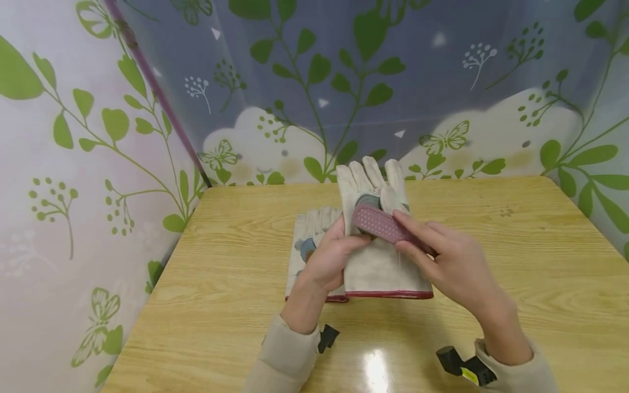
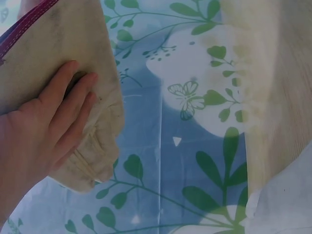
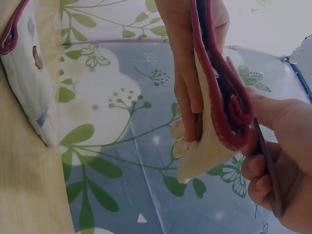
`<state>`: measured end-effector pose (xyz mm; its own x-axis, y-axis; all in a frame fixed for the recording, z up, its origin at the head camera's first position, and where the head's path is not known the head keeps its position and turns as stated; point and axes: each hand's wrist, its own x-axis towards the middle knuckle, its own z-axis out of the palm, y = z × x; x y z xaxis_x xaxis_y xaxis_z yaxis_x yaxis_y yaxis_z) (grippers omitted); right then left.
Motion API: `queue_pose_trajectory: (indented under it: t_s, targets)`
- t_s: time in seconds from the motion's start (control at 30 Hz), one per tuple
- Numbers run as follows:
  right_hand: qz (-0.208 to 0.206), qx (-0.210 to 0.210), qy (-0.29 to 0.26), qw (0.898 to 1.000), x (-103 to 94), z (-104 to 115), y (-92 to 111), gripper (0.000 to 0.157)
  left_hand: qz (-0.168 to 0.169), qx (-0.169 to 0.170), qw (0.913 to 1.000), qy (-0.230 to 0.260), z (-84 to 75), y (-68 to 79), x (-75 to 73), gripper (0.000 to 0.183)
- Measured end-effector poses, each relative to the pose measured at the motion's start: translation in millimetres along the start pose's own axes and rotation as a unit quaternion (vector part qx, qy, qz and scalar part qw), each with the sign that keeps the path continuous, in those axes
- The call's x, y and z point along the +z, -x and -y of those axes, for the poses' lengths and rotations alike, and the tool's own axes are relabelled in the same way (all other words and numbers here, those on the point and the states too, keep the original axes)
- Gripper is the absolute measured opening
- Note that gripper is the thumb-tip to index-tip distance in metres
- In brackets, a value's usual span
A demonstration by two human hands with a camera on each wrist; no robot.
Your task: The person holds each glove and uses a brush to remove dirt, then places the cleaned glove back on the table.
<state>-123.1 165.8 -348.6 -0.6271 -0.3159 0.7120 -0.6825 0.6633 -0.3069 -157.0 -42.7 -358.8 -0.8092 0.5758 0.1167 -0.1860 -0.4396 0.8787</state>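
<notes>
Above the wooden worktop (image 1: 236,245), toward its far edge, the left hand (image 1: 330,254) gripped a cream canvas glove (image 1: 368,256); the right hand (image 1: 449,262) pinched a flat mauve dotted strip (image 1: 378,222). The glove seemed light, pliable, best held at its cuff (image 1: 393,281).

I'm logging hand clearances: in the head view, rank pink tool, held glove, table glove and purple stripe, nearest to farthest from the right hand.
1. Pink tool, gripped by the right hand.
2. Held glove, behind the tool.
3. Table glove, left of that.
4. Purple stripe, far left.
</notes>
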Motion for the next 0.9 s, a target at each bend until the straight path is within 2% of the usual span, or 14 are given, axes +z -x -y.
queue_pose_trajectory:
  t_s: [0.1,0.27,0.43,0.57,0.7,0.8,0.9]
  targets:
    - [-0.001,0.011,0.011,1.0,3.1,-4,2,0.053,-0.002,-0.005,1.0,-0.004,-0.1,1.1,0.4,0.059]
    - [-0.032,0.043,0.002,0.999,8.9,-14,5,0.053,0.006,-0.011,0.9998,-0.013,1.0,1.7,0.1,0.061]
    - [-0.07,0.055,0.019,0.996,14.3,-18,5,0.045,0.011,-0.01,0.9998,-0.01,2.2,1.9,-0.4,0.059]
    - [-0.104,0.089,0.038,0.99,13.9,-22,5,0.035,0.007,-0.018,0.9998,-0.004,1.8,2.5,0.2,0.057]
    - [-0.13,0.113,0.016,0.985,9.8,-22,5,0.03,0.001,-0.027,0.9996,0.004,0.3,3.0,0.6,0.056]
    - [-0.112,0.102,-0.028,0.988,6.5,-17,3,0.034,-0.003,-0.024,0.9997,0.002,-1.0,2.8,-0.1,0.057]
    - [-0.071,0.062,-0.055,0.994,4.9,-10,0,0.046,-0.007,-0.02,0.9998,-0.003,-1.7,2.2,-1.3,0.056]
